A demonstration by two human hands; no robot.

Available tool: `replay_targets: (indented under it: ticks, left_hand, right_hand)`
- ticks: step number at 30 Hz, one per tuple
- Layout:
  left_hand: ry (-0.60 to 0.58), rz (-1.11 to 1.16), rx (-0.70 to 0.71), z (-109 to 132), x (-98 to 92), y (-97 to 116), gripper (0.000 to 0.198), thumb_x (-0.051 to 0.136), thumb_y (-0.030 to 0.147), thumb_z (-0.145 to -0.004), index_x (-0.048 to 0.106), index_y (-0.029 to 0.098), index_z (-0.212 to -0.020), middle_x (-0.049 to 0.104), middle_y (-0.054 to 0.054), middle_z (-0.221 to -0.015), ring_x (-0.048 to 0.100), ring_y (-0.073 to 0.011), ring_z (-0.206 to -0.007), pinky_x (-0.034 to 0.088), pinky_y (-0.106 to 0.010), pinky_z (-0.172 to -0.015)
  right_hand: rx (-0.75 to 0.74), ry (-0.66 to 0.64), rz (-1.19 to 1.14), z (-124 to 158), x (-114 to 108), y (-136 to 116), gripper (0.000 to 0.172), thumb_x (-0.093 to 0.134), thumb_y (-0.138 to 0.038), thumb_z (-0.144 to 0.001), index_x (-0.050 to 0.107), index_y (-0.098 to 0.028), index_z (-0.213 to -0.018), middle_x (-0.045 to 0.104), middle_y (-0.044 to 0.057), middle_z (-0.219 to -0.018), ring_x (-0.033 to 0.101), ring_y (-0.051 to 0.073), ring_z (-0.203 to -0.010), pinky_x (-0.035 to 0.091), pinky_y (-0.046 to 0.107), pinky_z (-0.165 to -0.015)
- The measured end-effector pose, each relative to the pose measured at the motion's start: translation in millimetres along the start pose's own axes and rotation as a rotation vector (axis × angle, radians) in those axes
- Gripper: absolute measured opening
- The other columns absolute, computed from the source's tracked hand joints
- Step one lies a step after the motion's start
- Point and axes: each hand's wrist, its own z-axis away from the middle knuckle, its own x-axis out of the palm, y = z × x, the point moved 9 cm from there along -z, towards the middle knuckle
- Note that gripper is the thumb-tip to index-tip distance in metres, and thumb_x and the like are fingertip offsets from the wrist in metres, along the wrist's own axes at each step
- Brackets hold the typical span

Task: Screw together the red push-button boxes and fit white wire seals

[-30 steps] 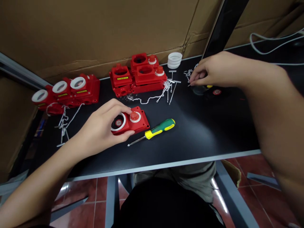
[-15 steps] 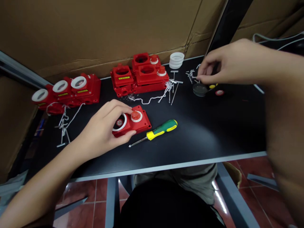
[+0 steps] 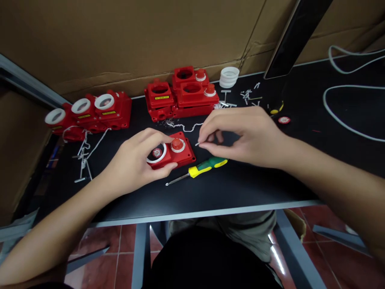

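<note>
red rectangular plastic housing (image 3: pixel 174 157), frame centre: brace with left hand (image 3: pixel 138 157), clasped around its left end; right hand (image 3: pixel 240 134) pinches a small silvery pin (image 3: pixel 197 144): hold lightly.

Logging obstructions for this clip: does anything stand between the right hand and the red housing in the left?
Nothing visible does. Between the right hand, pinching a small pale piece, and the red housing, only black tabletop shows. The screwdriver lies nearer the person, outside that gap.
</note>
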Motion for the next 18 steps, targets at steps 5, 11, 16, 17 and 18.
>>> replay_targets:
  ticks: [5,11,16,17,18]
  left_hand:
    - [-0.038,-0.020,-0.017,-1,3.2,1,0.035,0.076,0.049,-0.108,0.076,0.025,-0.134,0.080,-0.010,-0.129,0.080,-0.0322,-0.115,0.064,-0.045,-0.103]
    - [-0.043,-0.103,0.025,1,6.0,2,0.037,0.078,0.047,-0.108,0.074,0.022,-0.136,0.079,-0.012,-0.133,0.079,-0.0313,-0.114,0.063,-0.044,-0.101]
    - [-0.080,-0.196,0.014,2,9.1,2,0.038,0.079,0.048,-0.109,0.075,0.023,-0.137,0.080,-0.012,-0.134,0.079,-0.0344,-0.115,0.063,-0.046,-0.098]
    - [-0.084,-0.204,0.009,1,9.3,2,0.038,0.079,0.048,-0.108,0.074,0.023,-0.137,0.080,-0.012,-0.135,0.079,-0.0349,-0.115,0.063,-0.047,-0.097]
    - [-0.087,-0.208,0.006,1,9.4,2,0.038,0.079,0.048,-0.108,0.074,0.023,-0.137,0.080,-0.012,-0.135,0.079,-0.0353,-0.115,0.064,-0.047,-0.097]
  right_hand:
    - [-0.102,0.021,-0.017,4,16,-12,0.008,0.076,-0.019,-0.112,0.080,-0.026,-0.112,0.085,0.003,-0.107,0.078,0.016,-0.090,0.066,0.032,-0.078]
    - [-0.119,0.003,-0.030,4,26,-10,0.010,0.075,-0.019,-0.113,0.080,-0.028,-0.112,0.086,0.003,-0.107,0.081,0.018,-0.093,0.068,0.033,-0.083]
    - [-0.217,-0.010,0.055,2,25,-18,0.012,0.073,-0.016,-0.114,0.080,-0.026,-0.114,0.088,0.005,-0.112,0.084,0.020,-0.103,0.069,0.037,-0.090]
    - [-0.234,-0.017,0.067,2,25,-20,0.012,0.072,-0.016,-0.115,0.080,-0.025,-0.114,0.088,0.005,-0.113,0.084,0.020,-0.104,0.069,0.037,-0.090]
    - [-0.245,-0.026,0.076,2,25,-21,0.012,0.072,-0.016,-0.115,0.080,-0.026,-0.115,0.088,0.005,-0.114,0.085,0.020,-0.105,0.069,0.037,-0.091]
